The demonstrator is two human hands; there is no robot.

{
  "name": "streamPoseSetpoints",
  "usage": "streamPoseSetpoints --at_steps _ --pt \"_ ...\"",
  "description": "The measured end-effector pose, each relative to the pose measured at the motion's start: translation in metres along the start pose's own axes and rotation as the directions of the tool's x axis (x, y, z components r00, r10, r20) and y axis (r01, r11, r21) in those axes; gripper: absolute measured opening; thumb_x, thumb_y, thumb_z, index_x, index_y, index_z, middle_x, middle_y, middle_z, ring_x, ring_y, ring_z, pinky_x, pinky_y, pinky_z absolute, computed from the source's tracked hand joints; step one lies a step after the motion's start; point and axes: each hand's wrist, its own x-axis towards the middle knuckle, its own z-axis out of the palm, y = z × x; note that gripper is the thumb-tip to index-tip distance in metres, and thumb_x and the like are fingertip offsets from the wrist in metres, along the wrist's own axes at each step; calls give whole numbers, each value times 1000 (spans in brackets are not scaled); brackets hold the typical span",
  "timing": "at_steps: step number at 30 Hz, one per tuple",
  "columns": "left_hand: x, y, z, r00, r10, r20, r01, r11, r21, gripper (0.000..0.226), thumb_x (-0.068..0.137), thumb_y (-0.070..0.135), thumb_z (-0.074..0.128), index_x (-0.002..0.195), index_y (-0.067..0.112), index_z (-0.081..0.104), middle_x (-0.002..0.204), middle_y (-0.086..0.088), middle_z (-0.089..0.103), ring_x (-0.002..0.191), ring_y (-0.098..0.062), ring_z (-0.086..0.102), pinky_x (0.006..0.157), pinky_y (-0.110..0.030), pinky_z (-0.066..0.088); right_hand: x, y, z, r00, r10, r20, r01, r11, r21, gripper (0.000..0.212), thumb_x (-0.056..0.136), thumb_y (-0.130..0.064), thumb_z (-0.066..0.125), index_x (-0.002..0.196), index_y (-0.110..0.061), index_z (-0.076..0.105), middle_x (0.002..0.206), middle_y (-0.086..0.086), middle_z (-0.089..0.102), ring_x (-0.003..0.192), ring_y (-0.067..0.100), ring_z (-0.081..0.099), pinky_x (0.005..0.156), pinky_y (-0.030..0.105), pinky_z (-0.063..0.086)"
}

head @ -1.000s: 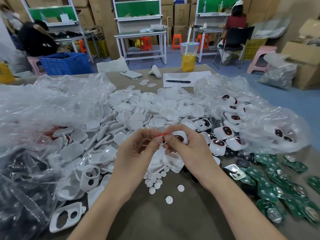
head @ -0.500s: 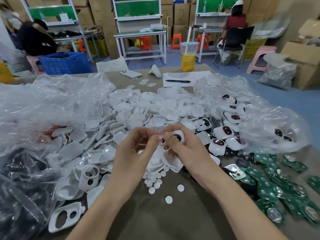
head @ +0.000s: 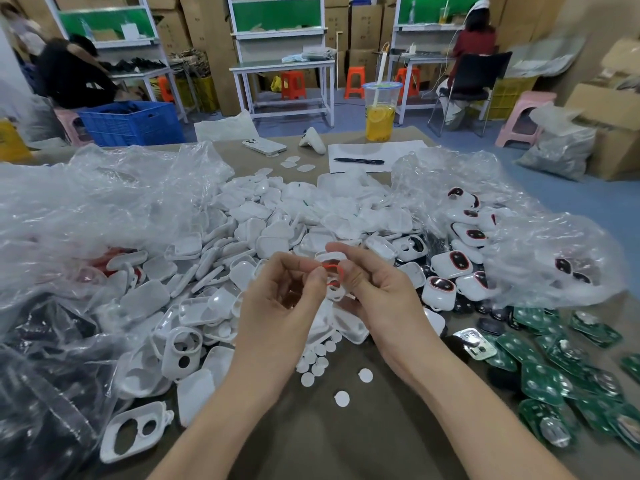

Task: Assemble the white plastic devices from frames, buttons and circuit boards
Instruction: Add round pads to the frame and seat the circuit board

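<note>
Above the table's middle, my right hand (head: 377, 292) grips a white plastic frame (head: 333, 257) with two openings. My left hand (head: 280, 303) pinches a thin red ring (head: 335, 271) at the frame's larger opening. A big heap of white shells (head: 277, 220) lies behind my hands. Small white round buttons (head: 317, 362) are scattered on the table below them. Green circuit boards (head: 554, 372) lie at the right. Assembled white devices with dark red-rimmed windows (head: 450, 265) sit right of my right hand.
Clear plastic bags (head: 86, 202) billow at the left and another bag (head: 554, 258) at the right. Loose white frames (head: 133, 433) lie near the front left. A yellow drink cup (head: 380, 112), a phone (head: 264, 146) and a pen on paper (head: 358, 161) stand at the far edge.
My hands have shifted only slightly. The red ring now shows more fully at the frame's opening, between my left fingertips and right thumb.
</note>
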Motion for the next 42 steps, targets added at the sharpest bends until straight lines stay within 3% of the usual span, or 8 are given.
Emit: streamPoseSetpoints --at_steps 3,7,13,16,25,32,36,42 --pt "-1 -1 2 999 24 -38 -23 999 36 17 94 19 68 84 32 65 86 6 75 86 -11 71 73 -19 54 -2 0 3 999 34 33 -35 999 32 24 102 -28 55 111 -42 73 99 -11 75 98 3 70 80 20 55" --pt "2 -2 0 996 57 -70 -52 996 72 22 97 18 64 84 37 63 89 14 76 90 -7 71 74 -16 52 -3 0 3 996 48 70 -53 997 62 30 104 -20 53 112 -40 74 96 -13 73 92 0 70 77 13 52" --pt "1 -4 -2 991 116 -69 -102 979 177 11 93 28 66 86 37 63 86 13 74 85 -5 68 67 -7 45 -3 0 4 998 18 53 -20 999 47 30 101 -18 58 110 -41 75 94 -9 75 89 0 68 77 14 52" --pt "2 -4 -3 989 135 -56 -122 975 184 18 94 22 66 85 37 63 84 16 73 81 -2 67 66 -5 43 -3 0 4 999 9 42 -11 999 51 29 101 -18 58 111 -40 75 95 -7 76 87 1 68 76 15 52" --pt "2 -3 -4 989 143 -34 -132 968 213 13 94 26 66 85 36 65 85 14 73 85 -5 68 69 -7 45 -4 -1 6 999 -19 30 19 1000 10 29 101 -17 59 109 -40 75 100 -3 77 91 3 69 76 16 52" --pt "1 -2 -4 985 163 -50 -146 960 240 19 93 23 67 82 37 64 84 16 72 83 -3 67 69 -5 44 -6 -3 7 997 -62 38 63 998 -7 27 97 -7 61 115 -25 71 104 -2 78 96 9 72 82 17 53" --pt "1 -5 -4 985 165 -51 -149 960 237 7 91 32 68 84 35 68 85 12 73 84 -9 69 69 -8 46 -7 -6 6 997 -75 35 76 997 -21 26 97 -5 61 113 -23 71 103 -3 78 96 9 73 81 16 52" --pt "1 -8 -6 968 244 -61 -216 929 301 18 91 22 74 83 37 70 84 9 70 80 -10 67 70 -6 44 -8 -7 7 995 -84 49 85 996 -28 28 97 -5 61 110 -28 72 104 -5 78 98 8 72 81 15 53"
